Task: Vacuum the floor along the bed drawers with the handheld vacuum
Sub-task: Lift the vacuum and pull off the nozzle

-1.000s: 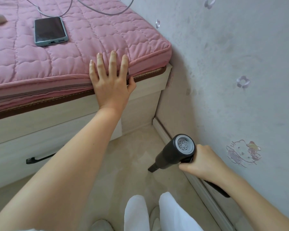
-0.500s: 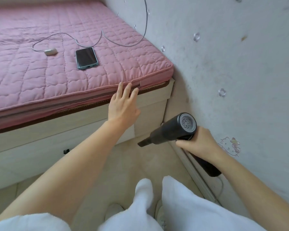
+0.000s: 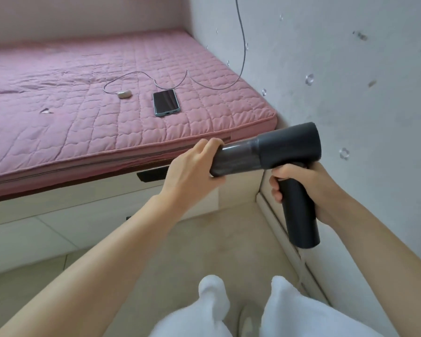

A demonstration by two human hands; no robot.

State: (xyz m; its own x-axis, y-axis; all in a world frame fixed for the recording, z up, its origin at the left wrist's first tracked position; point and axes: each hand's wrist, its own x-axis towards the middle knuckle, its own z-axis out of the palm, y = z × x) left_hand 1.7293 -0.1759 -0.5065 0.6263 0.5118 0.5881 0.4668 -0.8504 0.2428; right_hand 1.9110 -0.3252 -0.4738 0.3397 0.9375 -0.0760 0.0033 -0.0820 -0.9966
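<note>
**Now held in both hands: the handheld vacuum, lifted off the floor**

Up at about mattress height, the handheld vacuum is held in the air, clear of the beige floor, in the corner where the bed meets the wall. Its dark barrel is laid nearly level, pointing left toward the bed, and its handle is angled downward and to the right.

The handle is gripped by the right hand, whose fingers are wrapped fully around it just under the barrel. The front, semi-transparent part of the barrel is grasped by the left hand, with the fingers curled over its top end and the thumb side underneath. A flat black piece is seen projecting to the left of that hand, in front of the bed frame; whether it is the vacuum's nozzle or something attached to the bed cannot be told.

The bed drawers, pale wood-grained, are seen below the mattress edge, behind the left forearm. The pink quilted mattress is spread above them. On it a phone is laid face up, near the edge, and a small white device is set just to its left, joined to a thin cable that runs up the grey wall.

White trouser legs are seen at the bottom of the view.
</note>
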